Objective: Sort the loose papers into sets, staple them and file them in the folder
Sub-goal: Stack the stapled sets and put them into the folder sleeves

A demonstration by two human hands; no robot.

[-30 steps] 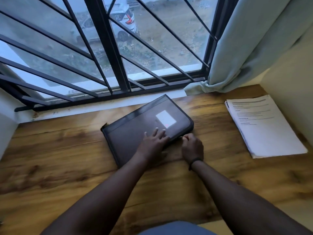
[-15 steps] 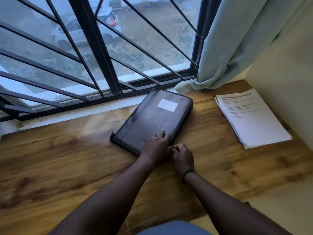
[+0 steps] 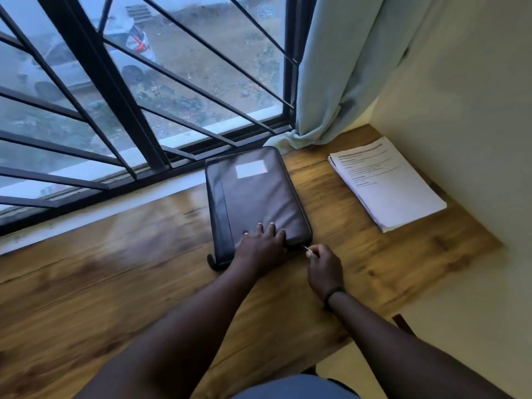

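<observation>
A black zip folder (image 3: 253, 194) with a white label lies closed on the wooden desk (image 3: 115, 283), its long side pointing toward the window. My left hand (image 3: 260, 246) rests flat on its near end, fingers spread. Beside the folder's near right corner, my right hand (image 3: 324, 266) pinches the small metal zip pull (image 3: 307, 249). To the right, near the wall, sits a stack of printed white papers (image 3: 388, 185), untouched. No stapler is in view.
A barred window (image 3: 129, 110) runs along the desk's far edge. A pale curtain (image 3: 339, 67) hangs down to the far right corner, just behind the folder and papers. A cream wall (image 3: 460, 110) bounds the desk on the right.
The folder has turned from slanting to lying lengthwise toward the window. My right hand has moved along the near edge to the right corner, still pinching the zip pull. My left hand stays on the cover.
</observation>
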